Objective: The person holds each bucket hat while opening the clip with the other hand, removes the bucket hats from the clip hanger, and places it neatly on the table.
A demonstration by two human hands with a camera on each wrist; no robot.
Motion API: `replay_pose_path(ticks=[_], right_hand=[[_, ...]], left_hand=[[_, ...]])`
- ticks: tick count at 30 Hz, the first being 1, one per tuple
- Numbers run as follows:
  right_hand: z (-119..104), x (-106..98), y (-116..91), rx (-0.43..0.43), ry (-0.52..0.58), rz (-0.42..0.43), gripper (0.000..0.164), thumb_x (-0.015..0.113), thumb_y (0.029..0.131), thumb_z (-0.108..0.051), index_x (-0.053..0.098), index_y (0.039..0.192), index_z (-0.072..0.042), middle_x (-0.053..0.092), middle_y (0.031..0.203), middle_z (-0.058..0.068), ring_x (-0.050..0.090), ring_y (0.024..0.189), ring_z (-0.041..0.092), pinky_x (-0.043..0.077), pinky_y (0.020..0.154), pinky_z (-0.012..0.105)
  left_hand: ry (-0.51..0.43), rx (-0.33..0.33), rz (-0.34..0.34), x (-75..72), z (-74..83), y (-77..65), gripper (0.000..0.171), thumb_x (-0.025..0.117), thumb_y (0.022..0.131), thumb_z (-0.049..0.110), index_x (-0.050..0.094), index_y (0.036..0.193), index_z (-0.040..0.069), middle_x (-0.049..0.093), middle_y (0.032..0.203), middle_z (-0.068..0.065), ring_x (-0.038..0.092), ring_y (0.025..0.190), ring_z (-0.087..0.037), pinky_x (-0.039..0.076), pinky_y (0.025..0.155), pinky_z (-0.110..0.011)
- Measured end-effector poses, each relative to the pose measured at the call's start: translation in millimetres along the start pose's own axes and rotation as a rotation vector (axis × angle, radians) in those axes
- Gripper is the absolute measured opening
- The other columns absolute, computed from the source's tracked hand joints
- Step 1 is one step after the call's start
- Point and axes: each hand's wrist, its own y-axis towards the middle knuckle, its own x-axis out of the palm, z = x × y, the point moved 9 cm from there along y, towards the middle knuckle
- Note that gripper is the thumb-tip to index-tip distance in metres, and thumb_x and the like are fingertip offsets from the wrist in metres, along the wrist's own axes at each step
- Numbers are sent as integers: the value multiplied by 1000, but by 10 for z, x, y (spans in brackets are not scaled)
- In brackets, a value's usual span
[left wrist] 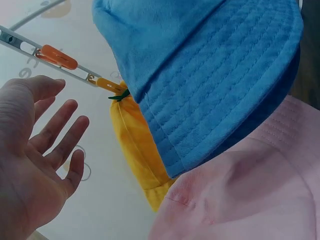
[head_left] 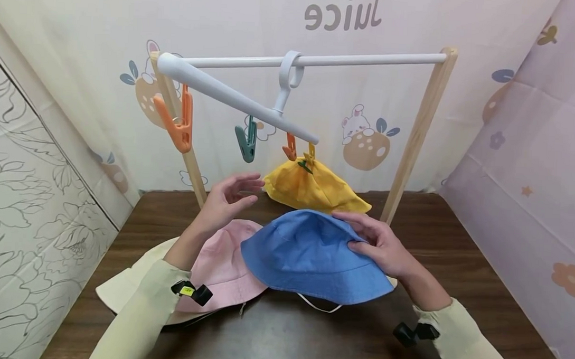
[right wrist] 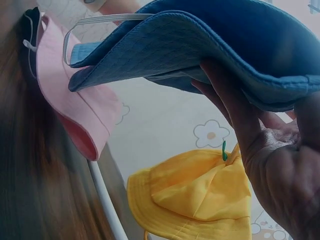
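A blue bucket hat point(head_left: 308, 257) is held above the table by my right hand point(head_left: 380, 243), which pinches its right side between thumb and fingers. A thin white elastic strap point(right wrist: 107, 18) hangs from its brim. My left hand point(head_left: 232, 198) is raised beside it with loosely bent fingers and nothing in them; the left wrist view shows its palm. Behind, a yellow hat point(head_left: 316, 186) with a green leaf hangs from a yellow clip point(head_left: 310, 150) at the end of a white hanger bar point(head_left: 233, 96). A pink hat point(head_left: 223, 262) lies below the left arm.
A cream hat point(head_left: 127, 277) lies partly under the pink one. The hanger hooks over a white rod point(head_left: 368, 60) between wooden posts point(head_left: 415, 136). Orange clips point(head_left: 181, 123) and a green clip point(head_left: 247, 141) hang from the bar. Printed curtains surround the dark wooden table point(head_left: 456, 259).
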Motion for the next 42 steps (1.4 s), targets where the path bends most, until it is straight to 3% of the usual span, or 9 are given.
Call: replay_pose_path(ticks=[12, 21, 28, 30, 42], right_hand=[[-28, 109, -19, -45, 5, -67, 69, 55, 97, 27, 57, 160, 0, 65, 162, -18, 63, 146, -2, 51, 116, 15], [-1, 147, -32, -36, 14, -85, 66, 55, 98, 26, 55, 160, 4, 63, 164, -18, 60, 150, -3, 49, 119, 14], [54, 195, -57, -5, 61, -112, 65, 54, 99, 24, 53, 161, 5, 63, 165, -17, 61, 148, -2, 50, 118, 14], [70, 205, -63, 0, 65, -120, 64, 54, 100, 24, 52, 161, 6, 62, 165, -18, 61, 149, -2, 50, 119, 14], [178, 244, -96, 51, 47, -152, 58, 53, 104, 18, 45, 162, 14, 59, 167, -21, 59, 150, -3, 48, 121, 15]], left_hand=[[56, -10, 15, -34, -35, -53, 52, 71, 107, 5, 60, 159, 7, 72, 153, -23, 76, 133, -25, 60, 104, -23], [65, -11, 32, -76, -34, -76, 52, 71, 107, 5, 61, 158, 6, 72, 153, -22, 72, 127, 2, 58, 104, -23], [82, -5, 53, -93, -34, -78, 51, 72, 106, 5, 63, 157, 7, 73, 153, -20, 70, 142, -30, 56, 105, -22], [81, -5, 57, -87, -31, -70, 51, 72, 107, 6, 63, 157, 7, 72, 153, -20, 68, 144, -34, 56, 107, -23], [78, 22, 48, -22, 20, -13, 51, 71, 107, 6, 61, 157, 3, 71, 154, -20, 66, 147, -40, 56, 110, -23]])
